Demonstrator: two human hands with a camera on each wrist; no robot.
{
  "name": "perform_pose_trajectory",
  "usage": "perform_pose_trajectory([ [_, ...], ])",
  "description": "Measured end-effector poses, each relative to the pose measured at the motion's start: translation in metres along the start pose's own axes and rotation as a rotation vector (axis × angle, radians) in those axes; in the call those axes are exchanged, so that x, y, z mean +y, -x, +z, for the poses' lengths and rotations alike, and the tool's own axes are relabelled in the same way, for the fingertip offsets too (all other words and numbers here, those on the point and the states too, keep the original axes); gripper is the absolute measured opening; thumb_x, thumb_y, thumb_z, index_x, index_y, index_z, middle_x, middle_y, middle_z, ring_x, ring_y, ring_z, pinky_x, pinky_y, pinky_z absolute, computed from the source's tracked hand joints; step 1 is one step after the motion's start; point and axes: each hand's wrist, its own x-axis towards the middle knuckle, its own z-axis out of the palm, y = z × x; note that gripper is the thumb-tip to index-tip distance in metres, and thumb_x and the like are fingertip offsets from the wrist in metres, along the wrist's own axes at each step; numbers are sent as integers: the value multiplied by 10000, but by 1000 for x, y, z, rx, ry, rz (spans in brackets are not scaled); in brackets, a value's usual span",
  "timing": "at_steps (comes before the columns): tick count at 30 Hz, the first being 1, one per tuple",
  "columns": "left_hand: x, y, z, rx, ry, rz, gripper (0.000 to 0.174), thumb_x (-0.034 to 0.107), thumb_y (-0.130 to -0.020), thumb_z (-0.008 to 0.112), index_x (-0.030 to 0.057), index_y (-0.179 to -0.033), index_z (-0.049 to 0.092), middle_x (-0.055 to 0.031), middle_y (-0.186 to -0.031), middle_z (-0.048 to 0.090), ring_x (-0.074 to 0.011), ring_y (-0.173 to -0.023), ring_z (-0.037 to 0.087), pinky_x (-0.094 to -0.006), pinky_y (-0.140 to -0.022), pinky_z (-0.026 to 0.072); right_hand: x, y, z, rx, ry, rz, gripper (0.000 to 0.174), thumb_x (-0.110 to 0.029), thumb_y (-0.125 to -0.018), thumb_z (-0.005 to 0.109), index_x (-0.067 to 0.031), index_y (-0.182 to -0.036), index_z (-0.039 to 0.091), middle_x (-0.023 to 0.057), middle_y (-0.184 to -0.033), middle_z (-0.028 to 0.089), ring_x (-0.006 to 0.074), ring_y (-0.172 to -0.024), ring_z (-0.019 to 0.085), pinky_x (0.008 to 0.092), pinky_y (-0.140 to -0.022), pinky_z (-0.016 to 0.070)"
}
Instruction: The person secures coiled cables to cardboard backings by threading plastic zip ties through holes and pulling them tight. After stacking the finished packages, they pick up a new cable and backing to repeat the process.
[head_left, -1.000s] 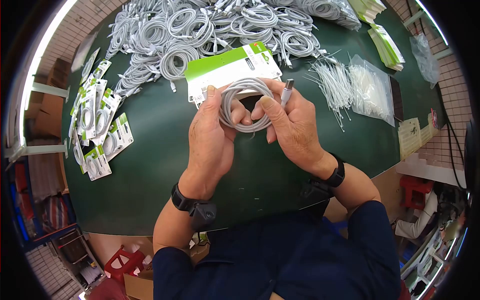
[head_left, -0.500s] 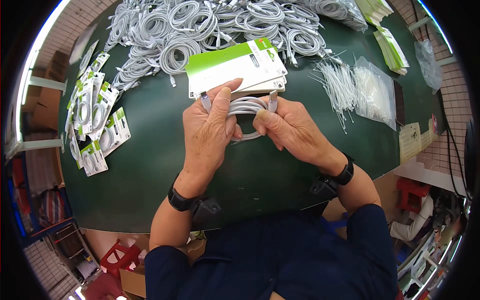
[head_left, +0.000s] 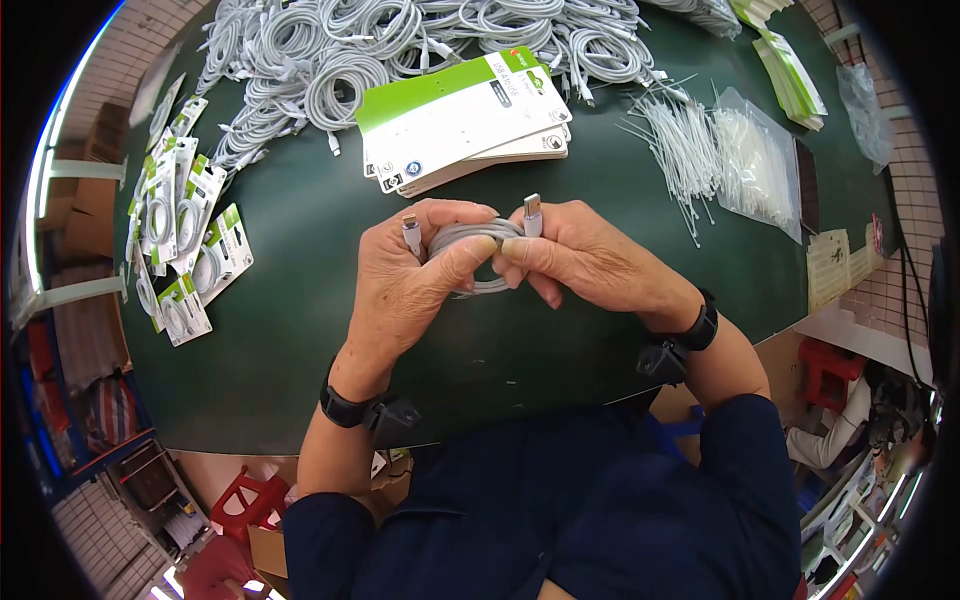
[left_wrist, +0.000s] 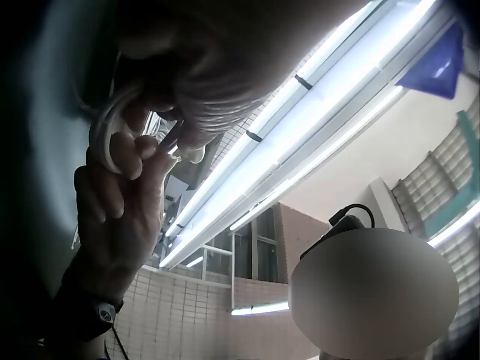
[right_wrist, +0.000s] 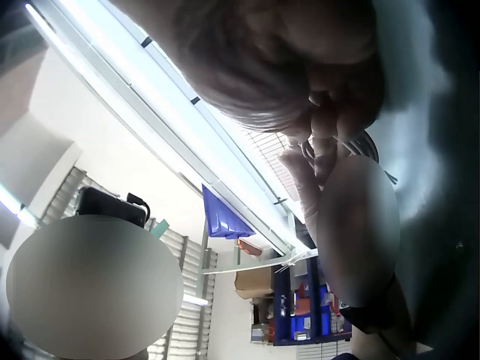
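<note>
And here we are at the green worktop (head_left: 420,385), where both hands meet over one coiled white-grey USB cable (head_left: 474,231), held up close to the near side of the card stack. The left hand (head_left: 395,280) pinches its side of the coil, thumb pressed on top, index finger stretched along the far edge; the right hand (head_left: 600,258) pinches the opposite side between thumb and fingers, the two thumb tips just beside each other. Look at the ends: a USB-A plug (head_left: 533,217) stands up by the right index finger, while a smaller plug (head_left: 411,236) pokes up beside the left one. Beyond the hands lies the stack of green-and-white packaging cards (head_left: 465,118), slightly fanned, and behind it a great heap of coiled cables (head_left: 345,85). Over on the left, carded cables (head_left: 185,235) overlap in a loose pile. Across to the right, loose white cable ties (head_left: 682,150) spread out next to a clear plastic bag (head_left: 757,180) of more ties, with further green-edged cards (head_left: 790,85) stacked farther back.
</note>
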Motion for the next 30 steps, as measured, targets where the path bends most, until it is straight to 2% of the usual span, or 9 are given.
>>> perform_pose_trajectory([
  [2,3,-2,1,-20,-30,7,300,200,-973,787,-35,-1145,716,-41,-860,709,-72,-653,601,-222,-596,488,-5,1,4,118,-111,16,272,-230,-1084,591,-5,-1224,649,27,-803,648,84,-602,580,250,-557,501],
  [7,4,-7,0,4,-100,-45,245,178,-976,769,-17,-1121,739,-39,-870,724,-61,-682,627,-206,-613,506,-3,2,18,254,164,-64,273,-129,-1039,639,11,-1274,621,121,-887,717,182,-675,682,330,-621,539],
  [11,2,-9,-1,-25,-151,-130,216,171,-975,761,-16,-1083,745,-41,-865,726,-56,-684,629,-202,-611,515,19,-8,23,350,481,-382,222,-101,-1016,658,26,-1197,648,187,-915,738,262,-742,729,383,-678,551],
  [17,-1,-5,-4,-82,-140,-137,254,161,-937,809,-16,-1093,713,-40,-875,717,-61,-683,634,-217,-606,528,-10,-1,10,76,241,110,231,-195,-1044,645,32,-1027,685,114,-827,717,161,-672,676,319,-598,521],
  [20,3,-2,-7,-112,-41,-199,291,137,-917,818,-14,-1128,686,-55,-900,721,-69,-690,645,-220,-603,542,2,-4,-4,-139,86,27,304,-270,-1069,616,10,-973,684,50,-757,654,99,-595,591,273,-544,481],
  [23,9,-2,-13,-132,125,-265,350,112,-893,819,-11,-1179,657,-67,-920,728,-75,-714,665,-216,-599,547,8,-5,1,-220,-400,93,338,-315,-1080,596,-22,-931,671,8,-725,597,72,-548,518,246,-519,452],
  [24,12,-4,-14,-140,179,-279,374,104,-884,820,-9,-1197,649,-70,-926,731,-77,-725,673,-214,-598,548,3,-2,0,-193,-397,131,351,-338,-1085,585,-41,-912,655,-6,-713,567,54,-532,479,238,-501,439],
  [27,29,1,-5,-189,-139,-253,438,145,-862,845,-8,-1214,634,-81,-938,753,-74,-777,674,-219,-648,537,-1,1,-9,-230,-176,112,365,-353,-1082,586,-41,-903,645,-4,-728,579,60,-534,497,236,-499,444],
  [30,22,1,-9,-233,-153,-279,484,75,-807,765,5,-1263,619,-77,-940,754,-63,-766,653,-215,-652,506,1,0,-6,-217,-97,70,383,-355,-1085,576,-27,-914,678,4,-737,609,73,-535,524,243,-507,460],
])
